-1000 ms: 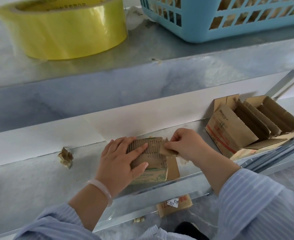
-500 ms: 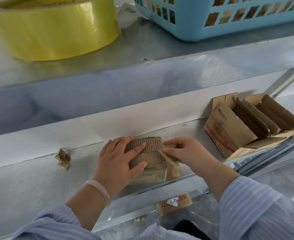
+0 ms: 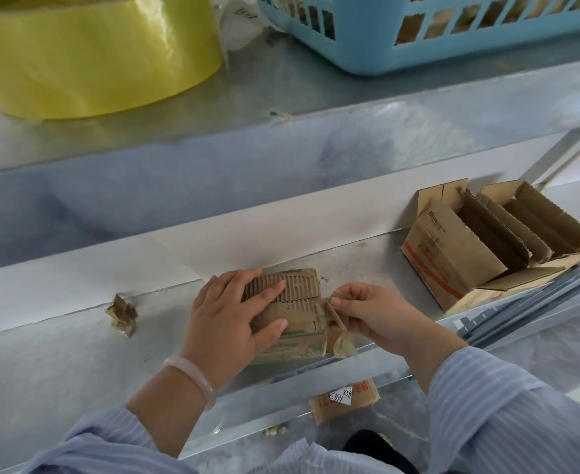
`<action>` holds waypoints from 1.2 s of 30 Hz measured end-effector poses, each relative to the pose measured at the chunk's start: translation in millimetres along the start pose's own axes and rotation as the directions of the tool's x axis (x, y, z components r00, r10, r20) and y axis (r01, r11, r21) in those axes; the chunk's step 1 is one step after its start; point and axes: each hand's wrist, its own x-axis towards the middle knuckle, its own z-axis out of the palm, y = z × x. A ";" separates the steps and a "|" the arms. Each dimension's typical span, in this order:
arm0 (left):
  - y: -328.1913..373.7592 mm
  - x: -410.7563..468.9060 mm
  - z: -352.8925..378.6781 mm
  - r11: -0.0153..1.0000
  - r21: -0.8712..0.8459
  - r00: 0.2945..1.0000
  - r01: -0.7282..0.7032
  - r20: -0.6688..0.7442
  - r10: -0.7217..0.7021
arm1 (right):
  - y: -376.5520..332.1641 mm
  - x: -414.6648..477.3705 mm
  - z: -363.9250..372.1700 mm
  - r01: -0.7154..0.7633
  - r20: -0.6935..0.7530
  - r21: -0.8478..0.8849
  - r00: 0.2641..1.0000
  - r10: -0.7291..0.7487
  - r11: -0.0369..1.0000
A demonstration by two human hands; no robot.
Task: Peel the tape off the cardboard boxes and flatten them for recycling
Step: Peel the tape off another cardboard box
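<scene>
Two hands: both at one small box [image 3: 292, 336], set on the metal shelf [image 3: 59, 364] near its front edge.
Left hand [image 3: 228, 316]: laid flat over the box top, fingers straight, closed round nothing; pressing down, probably to pin the box against the pull.
Right hand [image 3: 374, 316]: thumb and fingertips pinched on the tape strip [image 3: 337, 319], just right of the box's edge, placed to pull away from the pressing palm.
Tape strip: crumpled brownish band, upper end in the pinch, lower end hanging free below it; join to the box hidden, so extent of peeling uncertain.
Step judged: peeling in hand; flattening of this box not yet begun.
Beyond the grip: tape wad [image 3: 121, 314] well left of the pressing hand; open box [image 3: 452, 258] with dividers well right of the pinch; yellow tape roll [image 3: 93, 53] and blue basket [image 3: 418, 46] above, on the upper shelf [image 3: 281, 97].
</scene>
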 end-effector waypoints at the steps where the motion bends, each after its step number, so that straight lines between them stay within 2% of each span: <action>1: -0.1 0.2 0.2 1.000 0.000 1.000 -0.002 -0.003 0.002 | 2.4 -0.1 -1.8 -0.007 0.020 0.043 1.000 0.006 0.999; 4: -0.1 0.6 1.1 1.000 -0.002 1.000 -0.007 -0.010 0.007 | 6.3 1.9 -1.8 0.013 -0.018 0.005 1.000 -0.013 1.000; 6: -0.2 0.2 1.3 1.000 0.004 1.000 -0.006 -0.008 0.006 | 4.4 2.2 2.0 0.063 -0.102 -0.254 0.991 -0.091 0.965; 8: -0.5 -0.6 1.0 1.000 0.002 1.000 -0.004 -0.007 0.004 | 1.8 1.3 4.6 0.112 -0.150 -0.530 0.963 -0.223 0.841; 9: -0.5 -0.8 0.7 1.000 0.001 1.000 -0.001 -0.005 0.001 | 1.0 0.2 5.7 0.150 -0.155 -0.611 0.940 -0.304 0.777; 12: 1.4 -0.3 0.8 1.000 0.002 1.000 0.012 -0.008 -0.012 | 3.5 -2.1 6.9 0.277 -0.149 -0.735 0.824 -0.546 0.619; 14: 4.2 1.1 1.3 0.999 -0.004 0.999 0.040 -0.030 -0.040 | 5.1 -4.1 8.8 0.263 -0.181 -0.772 0.782 -0.596 0.579; 16: 6.9 2.7 2.2 0.998 -0.006 0.997 0.065 -0.051 -0.065 | 5.6 -5.2 12.7 0.218 -0.247 -0.736 0.795 -0.554 0.641; 18: 8.2 3.4 3.1 0.998 -0.004 0.996 0.070 -0.059 -0.070 | 7.2 -5.1 17.3 0.196 -0.316 -0.617 0.826 -0.467 0.763; 21: 8.5 3.6 2.9 0.998 0.003 0.995 0.066 -0.068 -0.066 | 9.2 -1.1 17.7 0.177 -0.379 -0.361 0.869 -0.318 0.916; 23: 8.5 3.5 2.7 0.997 0.010 0.995 0.072 -0.070 -0.072 | 7.7 -1.4 15.7 0.162 -0.340 -0.152 0.918 -0.205 0.975; 26: 8.4 3.4 2.8 0.997 0.021 0.995 0.072 -0.065 -0.071 | 2.7 -2.9 14.0 0.116 -0.228 -0.025 0.967 -0.118 0.993; 29: 8.4 3.7 2.8 0.997 0.026 0.996 0.071 -0.058 -0.069 | 0.0 0.1 15.0 0.074 -0.200 -0.105 0.975 -0.094 0.992; 32: 8.9 3.4 2.8 0.997 0.026 0.996 0.072 -0.060 -0.070 | -1.0 0.0 12.4 -0.079 -0.159 -0.192 0.986 0.048 0.978; 34: 9.3 3.6 2.9 0.997 0.021 0.995 0.072 -0.063 -0.071 | -1.5 -2.7 10.2 -0.160 -0.091 -0.142 0.985 0.148 0.977; 36: 9.2 3.6 3.1 0.997 0.018 0.995 0.071 -0.065 -0.070 | -5.3 -4.1 8.6 -0.155 -0.031 -0.003 0.987 0.155 0.988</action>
